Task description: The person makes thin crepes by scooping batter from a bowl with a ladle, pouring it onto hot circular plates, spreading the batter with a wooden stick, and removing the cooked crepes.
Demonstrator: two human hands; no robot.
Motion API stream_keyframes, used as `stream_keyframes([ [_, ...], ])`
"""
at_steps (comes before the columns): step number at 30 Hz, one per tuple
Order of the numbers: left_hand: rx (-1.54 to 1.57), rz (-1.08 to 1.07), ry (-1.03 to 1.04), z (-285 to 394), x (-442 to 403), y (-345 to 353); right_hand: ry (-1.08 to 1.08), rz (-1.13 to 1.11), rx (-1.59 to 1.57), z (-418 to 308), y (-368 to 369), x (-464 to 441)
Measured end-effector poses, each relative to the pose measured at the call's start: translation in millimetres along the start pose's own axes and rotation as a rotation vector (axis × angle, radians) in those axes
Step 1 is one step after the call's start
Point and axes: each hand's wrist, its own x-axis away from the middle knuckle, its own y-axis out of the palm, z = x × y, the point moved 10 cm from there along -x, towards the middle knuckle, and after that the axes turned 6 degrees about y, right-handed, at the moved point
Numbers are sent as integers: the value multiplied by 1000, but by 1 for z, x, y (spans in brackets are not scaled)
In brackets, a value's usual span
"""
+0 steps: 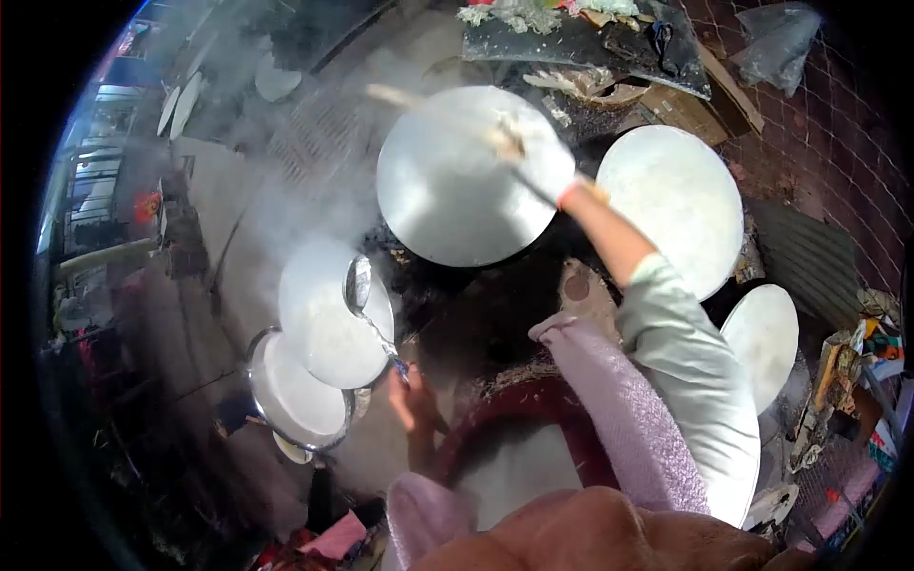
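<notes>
My left hand (pixel 413 407) is closed around the blue handle of a metal ladle (pixel 358 285). The ladle's bowl is held over a round white disc (pixel 319 328), which partly covers a metal-rimmed round pan (pixel 290 404). My right arm reaches forward across a large round metal griddle (pixel 457 214). Motion smears my right hand (pixel 550 173), which grips a long, light-coloured stick-like tool (pixel 428 107); its exact kind is unclear. An orange band circles the right wrist.
Steam drifts over the left side. More round white discs lie at right, a large one (pixel 671 205) and a smaller one (pixel 764 343). A dark red tub (pixel 476 419) with white contents stands close to my body. Cardboard (pixel 685 109) and a plastic bag (pixel 779 43) lie beyond.
</notes>
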Motion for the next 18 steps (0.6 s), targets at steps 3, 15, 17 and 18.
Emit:
stream_keyframes([
  [3,-83,-71,79,11,-11,5,655,-490,-387,-23,-37,81],
  [15,44,-209,134,45,-1,67,1218,-288,-837,34,-55,215],
  [17,5,-184,149,40,-4,65,1394,-492,-868,31,-43,235],
  [18,-12,-174,156,40,-5,66,1403,-569,-909,9,-52,223],
])
